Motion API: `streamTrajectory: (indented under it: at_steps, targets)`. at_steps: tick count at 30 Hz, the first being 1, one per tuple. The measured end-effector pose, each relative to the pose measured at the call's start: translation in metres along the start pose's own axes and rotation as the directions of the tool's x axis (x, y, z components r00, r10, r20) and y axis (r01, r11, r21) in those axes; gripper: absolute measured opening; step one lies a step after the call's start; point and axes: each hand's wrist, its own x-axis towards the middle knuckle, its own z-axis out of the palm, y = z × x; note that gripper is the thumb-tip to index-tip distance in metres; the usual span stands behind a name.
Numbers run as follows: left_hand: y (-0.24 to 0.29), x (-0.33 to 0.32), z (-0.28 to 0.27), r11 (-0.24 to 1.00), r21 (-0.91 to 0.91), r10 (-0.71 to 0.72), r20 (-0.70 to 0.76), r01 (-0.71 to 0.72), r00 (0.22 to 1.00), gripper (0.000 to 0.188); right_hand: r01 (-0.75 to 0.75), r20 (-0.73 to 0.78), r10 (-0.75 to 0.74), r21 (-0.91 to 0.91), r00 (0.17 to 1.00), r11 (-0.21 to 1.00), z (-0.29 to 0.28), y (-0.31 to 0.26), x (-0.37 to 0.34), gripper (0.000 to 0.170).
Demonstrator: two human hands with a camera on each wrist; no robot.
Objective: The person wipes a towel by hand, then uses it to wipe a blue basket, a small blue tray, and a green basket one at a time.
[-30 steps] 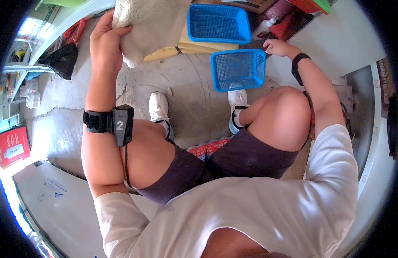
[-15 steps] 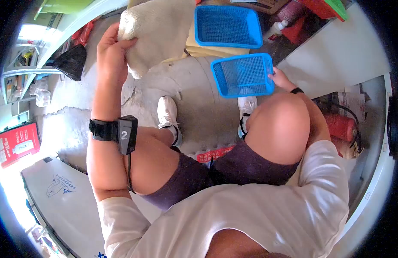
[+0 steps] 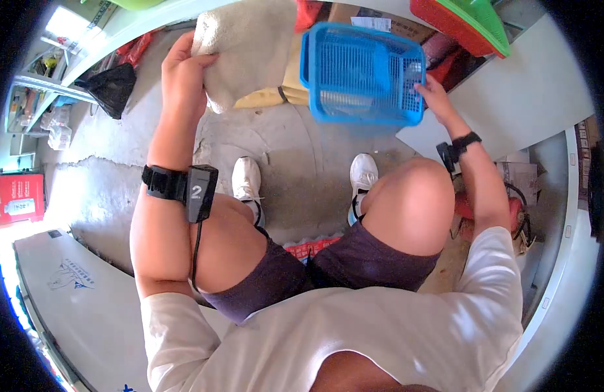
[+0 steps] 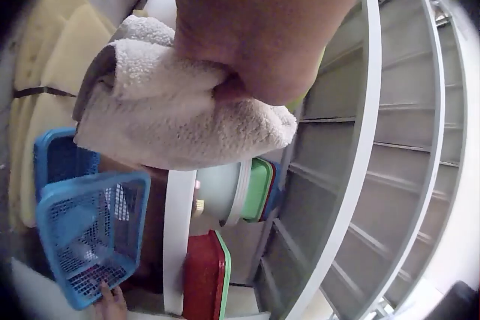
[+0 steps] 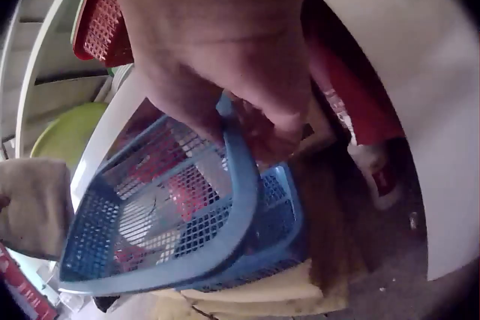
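Observation:
My left hand (image 3: 184,81) pinches the edge of a folded, off-white towel (image 3: 249,55), thumb on top. Seen from the left wrist, the towel (image 4: 172,121) drapes beneath the hand. My right hand (image 3: 439,101) grips one end of a blue mesh plastic basket (image 5: 244,185), fingers hooked over its rim. This basket is raised and overlaps a second blue basket (image 4: 46,159) in the head view. That second basket (image 5: 289,219) sits on yellowish folded material (image 3: 262,98), mostly hidden from above.
Red and green plastic baskets (image 3: 462,26) stand at the upper right, beside a white panel (image 3: 511,98). A white bottle (image 5: 371,174) lies behind the right hand. On the left are a metal shelf frame (image 3: 50,87) and a black bag (image 3: 112,88). A red fire extinguisher (image 3: 468,206) stands by the right knee.
The right hand has taken hold of the nearer blue basket's end rim and moved it up and forward, over the other basket. My left hand keeps holding the towel, nearly still.

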Motion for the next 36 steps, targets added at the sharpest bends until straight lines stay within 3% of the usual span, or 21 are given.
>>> streamTrajectory:
  at_steps: [3, 6, 7, 10, 11, 14, 16, 18, 20, 23, 24, 26, 29, 32, 35, 36]
  targets:
    - [0.006, -0.003, -0.001, 1.0, -0.011, -0.018, -0.032, 0.018, 0.999, 0.041, -0.127, -0.287, 0.114, -0.028, 0.951, 0.991, 0.015, -0.025, 0.023, 0.045]
    - [0.011, -0.007, -0.002, 1.0, -0.016, -0.023, -0.052, 0.022, 0.998, 0.04, -0.316, -0.263, 0.282, -0.1, 0.923, 0.943, 0.013, -0.016, 0.04, 0.077]
    - [0.013, -0.006, -0.004, 1.0, 0.0, -0.018, -0.05, 0.018, 0.999, 0.04, -0.29, -0.273, 0.264, -0.06, 0.925, 0.955, 0.012, -0.011, 0.043, 0.082]
    - [0.013, -0.008, -0.007, 1.0, 0.015, -0.003, -0.039, 0.004, 0.999, 0.041, -0.317, -0.124, 0.302, -0.131, 0.945, 0.939, 0.01, -0.023, 0.029, 0.08]
    - [0.013, -0.009, -0.008, 1.0, 0.009, 0.004, -0.03, -0.004, 1.0, 0.042, -0.32, -0.161, 0.298, -0.127, 0.941, 0.939, 0.016, -0.019, 0.024, 0.074]
    - [0.015, -0.01, -0.01, 1.0, -0.021, -0.015, -0.023, 0.014, 1.0, 0.043, -0.309, 0.018, 0.343, -0.391, 0.939, 0.867, 0.009, -0.031, 0.012, 0.057]
    - [0.017, -0.008, -0.006, 0.999, -0.033, -0.029, -0.022, 0.028, 0.999, 0.044, 0.017, 0.186, 0.085, -0.49, 0.979, 0.872, 0.011, -0.044, 0.003, 0.038]
    - [0.019, -0.01, -0.001, 0.999, -0.035, -0.037, -0.025, 0.036, 0.999, 0.044, 0.194, 0.335, -0.024, -0.481, 0.942, 0.855, 0.016, -0.085, -0.018, 0.034]
    - [0.024, -0.012, 0.003, 0.993, -0.092, -0.064, 0.049, 0.069, 0.997, 0.045, 0.372, 0.487, -0.123, -0.457, 0.865, 0.808, 0.026, -0.162, -0.053, 0.032]
    - [0.03, -0.015, 0.011, 0.968, -0.22, -0.093, 0.125, 0.119, 0.988, 0.044, 0.43, 0.448, -0.254, -0.348, 0.857, 0.833, 0.032, -0.253, -0.096, 0.026]
    - [0.037, -0.017, 0.014, 0.961, -0.229, -0.128, 0.117, 0.152, 0.985, 0.043, 0.419, 0.356, -0.276, -0.434, 0.893, 0.797, 0.033, -0.285, -0.109, 0.021]
    - [0.051, -0.024, 0.023, 0.944, -0.239, -0.207, 0.099, 0.226, 0.973, 0.04, 0.591, 0.223, -0.563, -0.493, 0.796, 0.639, 0.023, -0.316, -0.114, 0.018]
    - [0.052, -0.024, 0.024, 0.931, -0.246, -0.245, 0.119, 0.268, 0.962, 0.038, 0.536, 0.033, -0.767, -0.734, 0.641, 0.417, 0.0, -0.33, -0.08, 0.027]
    - [0.051, -0.026, 0.025, 0.939, -0.227, -0.233, 0.128, 0.257, 0.964, 0.038, 0.332, 0.027, -0.653, -0.876, 0.757, 0.349, -0.024, -0.295, -0.035, 0.04]
    - [0.051, -0.028, 0.024, 0.939, -0.245, -0.217, 0.124, 0.242, 0.968, 0.038, 0.169, 0.021, -0.302, -0.866, 0.953, 0.471, -0.036, -0.278, -0.021, 0.049]
    - [0.05, -0.028, 0.022, 0.939, -0.246, -0.213, 0.126, 0.239, 0.969, 0.038, 0.181, 0.015, -0.321, -0.85, 0.947, 0.495, -0.039, -0.272, -0.017, 0.05]
